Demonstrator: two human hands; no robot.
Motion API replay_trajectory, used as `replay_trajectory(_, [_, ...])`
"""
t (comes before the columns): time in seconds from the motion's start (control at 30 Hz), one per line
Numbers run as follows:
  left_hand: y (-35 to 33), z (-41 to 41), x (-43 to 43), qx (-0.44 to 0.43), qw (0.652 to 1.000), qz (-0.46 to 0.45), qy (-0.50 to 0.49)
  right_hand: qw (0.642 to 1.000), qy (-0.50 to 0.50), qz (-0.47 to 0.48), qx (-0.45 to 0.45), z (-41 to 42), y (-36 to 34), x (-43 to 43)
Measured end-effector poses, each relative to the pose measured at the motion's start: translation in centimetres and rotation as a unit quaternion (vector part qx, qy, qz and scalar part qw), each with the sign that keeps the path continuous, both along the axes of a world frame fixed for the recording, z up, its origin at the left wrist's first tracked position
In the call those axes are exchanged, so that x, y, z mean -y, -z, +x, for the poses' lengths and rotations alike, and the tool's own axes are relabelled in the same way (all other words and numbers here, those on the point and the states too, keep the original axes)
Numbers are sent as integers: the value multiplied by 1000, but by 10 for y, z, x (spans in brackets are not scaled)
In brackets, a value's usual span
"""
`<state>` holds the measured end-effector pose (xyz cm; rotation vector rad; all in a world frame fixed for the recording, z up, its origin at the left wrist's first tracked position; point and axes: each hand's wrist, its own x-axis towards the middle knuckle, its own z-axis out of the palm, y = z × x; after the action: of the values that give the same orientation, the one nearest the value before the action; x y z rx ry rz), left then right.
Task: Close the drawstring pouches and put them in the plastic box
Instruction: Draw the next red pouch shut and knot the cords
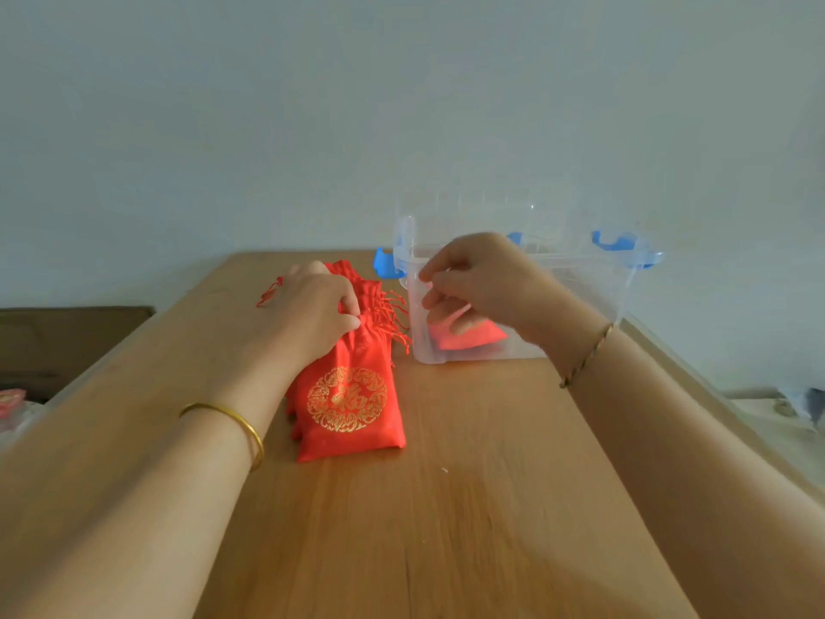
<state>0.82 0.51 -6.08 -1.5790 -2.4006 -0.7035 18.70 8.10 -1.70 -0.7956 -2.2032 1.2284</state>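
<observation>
1. A person's left hand [321, 314] reaches over a pile [293, 422] of red pouches on a wooden table [468, 529]. The thumb and forefinger pinch the gathered neck of the top pouch [357, 440].
2. The top pouch lies flat with its round gold emblem facing up and its neck pointing toward the far wall [402, 105]. Red drawstring ends fan out from the pile's necks toward the box.
3. The right hand [477, 283] hangs over the near left corner of a clear plastic box [580, 279]. Its fingers are curled, the lower ones seen through the box wall, and it cannot be told whether they grip anything.
4. A second pouch [477, 339] lies on the floor of the box against the front wall, just beneath the right hand. It is unclear whether the two touch.
5. The box stands open near the table's far edge, just right of the pile. Blue latches [386, 263] stick out at both ends.
6. A loose red cord [270, 292] lies on the table left of the left hand.
7. A gold bangle [241, 426] circles the left wrist, and a braided bracelet [585, 357] circles the right.
</observation>
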Motion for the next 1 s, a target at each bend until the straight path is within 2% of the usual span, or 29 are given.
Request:
replay_trajectory(0.1, [-2,9,1,-9,1000,12,17,999,4,18,26,0,24,5])
replay_trajectory(0.2, [-12,27,4,42,994,49,84,999,-9,45,29,-2,42,10])
replay_trajectory(0.3, [-21,48,6,75,984,71,146,994,-7,111,16,5,46,10])
replay_trajectory(0.37, [-23,59,4,102,977,90,165,994,9,105,-10,19,45,4])
replay_trajectory(0.47, [-22,65,0,218,950,118,191,995,-4,67,-67,44,38,-9])
replay_trajectory(0.57, [-19,67,-6,299,927,57,220,991,2,70,-112,65,38,-25])
replay_trajectory(0.73, [-14,71,-22,268,940,34,210,988,45,82,-120,73,51,-38])
replay_trajectory(0.83, [-13,67,-27,254,945,27,204,988,74,51,-125,76,54,-42])
replay_trajectory(1.0, [-17,62,-28,227,952,-1,207,987,126,69,-71,85,62,-46])
